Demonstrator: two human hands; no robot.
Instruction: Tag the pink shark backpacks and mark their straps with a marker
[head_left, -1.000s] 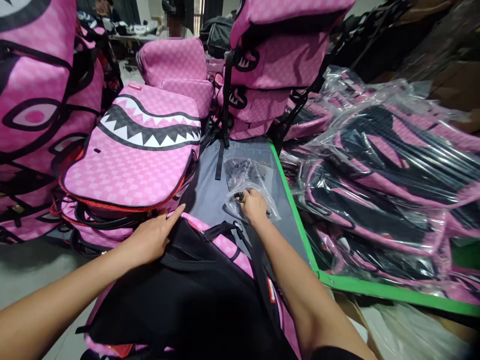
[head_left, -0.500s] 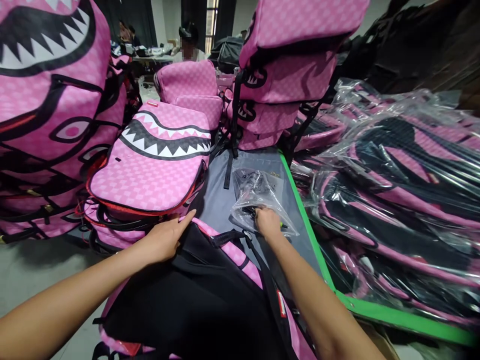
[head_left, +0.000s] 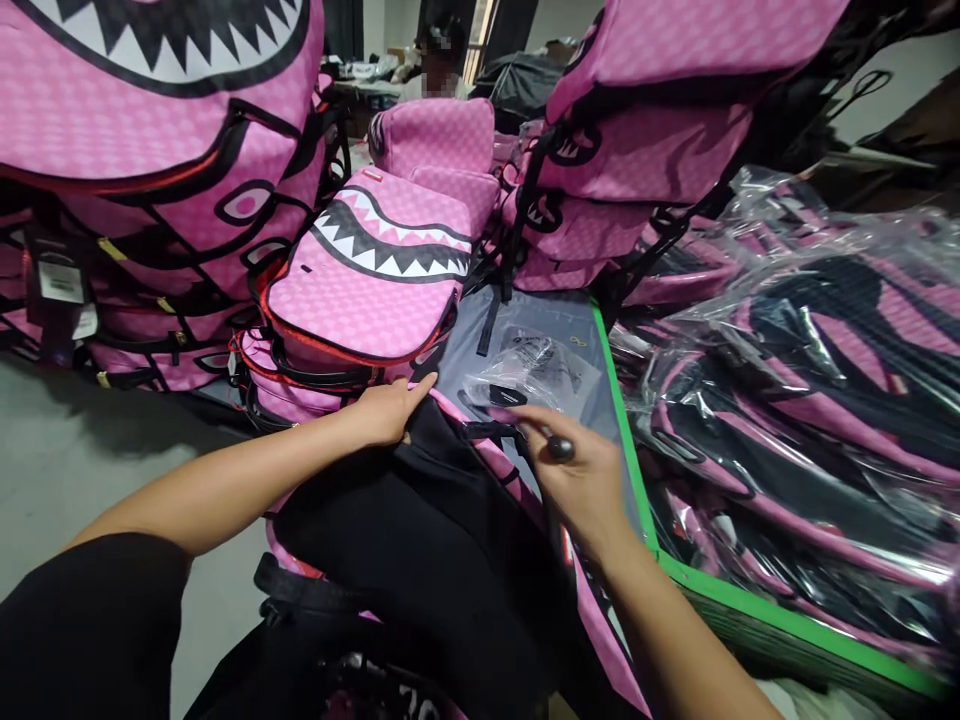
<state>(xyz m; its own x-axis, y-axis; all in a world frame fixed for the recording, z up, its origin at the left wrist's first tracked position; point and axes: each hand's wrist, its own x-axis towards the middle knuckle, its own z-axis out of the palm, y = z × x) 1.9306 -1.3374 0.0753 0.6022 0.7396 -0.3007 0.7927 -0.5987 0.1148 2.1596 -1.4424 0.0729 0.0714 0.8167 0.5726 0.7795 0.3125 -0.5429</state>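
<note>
A backpack (head_left: 420,540) lies in front of me with its black padded back up and pink edging showing. My left hand (head_left: 394,412) grips its far edge, the index finger stretched along the pink trim. My right hand (head_left: 581,485) is closed around a slim tool with a dark rounded handle end (head_left: 561,448), above the right edge of the backpack near a black strap. Motion blurs the tool's front part, so its kind is unclear. Just beyond that hand lies a clear plastic bag (head_left: 540,365) with small dark things in it.
Pink shark-mouth backpacks stand stacked at left (head_left: 187,120), ahead (head_left: 382,290) and at far right of centre (head_left: 660,150). Plastic-wrapped backpacks (head_left: 825,400) pile up beyond the table's green edge (head_left: 634,470). A person (head_left: 439,60) is in the background.
My right hand has drawn back from the plastic bag towards the backpack, now with the dark-ended tool in it. My left hand stays on the backpack's edge. The view has shifted left.
</note>
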